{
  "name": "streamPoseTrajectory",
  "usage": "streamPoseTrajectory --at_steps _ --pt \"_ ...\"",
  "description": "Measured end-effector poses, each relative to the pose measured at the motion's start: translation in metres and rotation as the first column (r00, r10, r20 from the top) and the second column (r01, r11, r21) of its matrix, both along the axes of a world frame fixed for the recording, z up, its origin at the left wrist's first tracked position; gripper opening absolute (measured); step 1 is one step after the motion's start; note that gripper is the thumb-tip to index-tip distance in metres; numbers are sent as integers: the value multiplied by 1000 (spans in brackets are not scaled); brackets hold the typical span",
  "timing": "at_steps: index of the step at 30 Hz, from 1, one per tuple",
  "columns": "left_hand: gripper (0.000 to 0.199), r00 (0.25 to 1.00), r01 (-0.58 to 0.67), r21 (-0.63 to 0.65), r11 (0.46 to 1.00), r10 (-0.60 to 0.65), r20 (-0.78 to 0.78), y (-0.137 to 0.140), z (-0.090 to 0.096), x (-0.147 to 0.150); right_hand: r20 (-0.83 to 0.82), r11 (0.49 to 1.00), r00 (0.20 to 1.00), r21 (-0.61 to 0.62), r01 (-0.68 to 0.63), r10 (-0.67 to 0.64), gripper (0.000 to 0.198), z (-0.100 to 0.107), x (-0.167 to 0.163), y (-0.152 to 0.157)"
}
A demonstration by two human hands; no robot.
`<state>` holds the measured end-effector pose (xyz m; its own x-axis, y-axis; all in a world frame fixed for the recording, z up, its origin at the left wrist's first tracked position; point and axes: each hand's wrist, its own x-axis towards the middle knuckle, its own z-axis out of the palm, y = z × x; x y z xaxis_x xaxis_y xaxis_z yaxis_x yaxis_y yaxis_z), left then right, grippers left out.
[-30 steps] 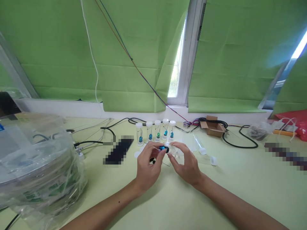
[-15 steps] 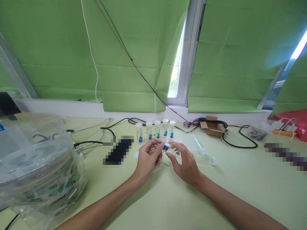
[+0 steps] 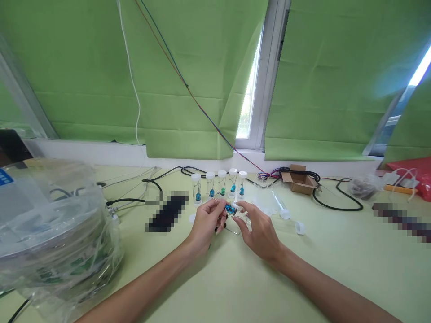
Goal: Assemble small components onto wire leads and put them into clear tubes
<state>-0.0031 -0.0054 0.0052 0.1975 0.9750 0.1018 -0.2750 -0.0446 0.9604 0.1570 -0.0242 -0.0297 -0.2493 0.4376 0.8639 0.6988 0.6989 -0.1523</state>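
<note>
My left hand (image 3: 208, 221) pinches a small blue part (image 3: 230, 209) between thumb and fingers, its dark end pointing right. A thin bent metal rod (image 3: 233, 232) sticks out below that hand, near a black bit at the fingers. My right hand (image 3: 260, 226) curves around the part's right end, thumb and index finger apart with a gap between them; a small white piece shows by the index fingertip. Just beyond the hands, several clear capped tubes (image 3: 196, 187) stand in a row, with small blue or green parts and bent wires inside.
Clear tubes lie at the right, one with a white cap (image 3: 300, 228), another (image 3: 281, 205) tilted behind it. A cardboard box (image 3: 301, 181) stands open among black cables (image 3: 340, 207). Plastic-wrapped reels (image 3: 60, 242) fill the left side. A blurred dark object (image 3: 167, 214) lies left of the hands.
The blue part has turned in my left fingers and shows more of its side. My right thumb and index finger stay apart near it. The view has shifted slightly.
</note>
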Motion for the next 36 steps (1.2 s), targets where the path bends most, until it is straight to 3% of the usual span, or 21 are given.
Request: streamPoseTrajectory --at_steps 12,21,36 --pt "18 960 201 -6 980 -196 201 -1 7 -5 -17 999 999 -2 34 -34 32 -1 0 1" --pt "35 994 96 -56 994 -93 56 0 4 -4 -10 999 999 17 34 -34 33 1 -1 0" --pt "33 999 32 -2 1000 -32 -14 -1 2 -2 -25 999 1000 47 8 -7 36 1 -1 0"
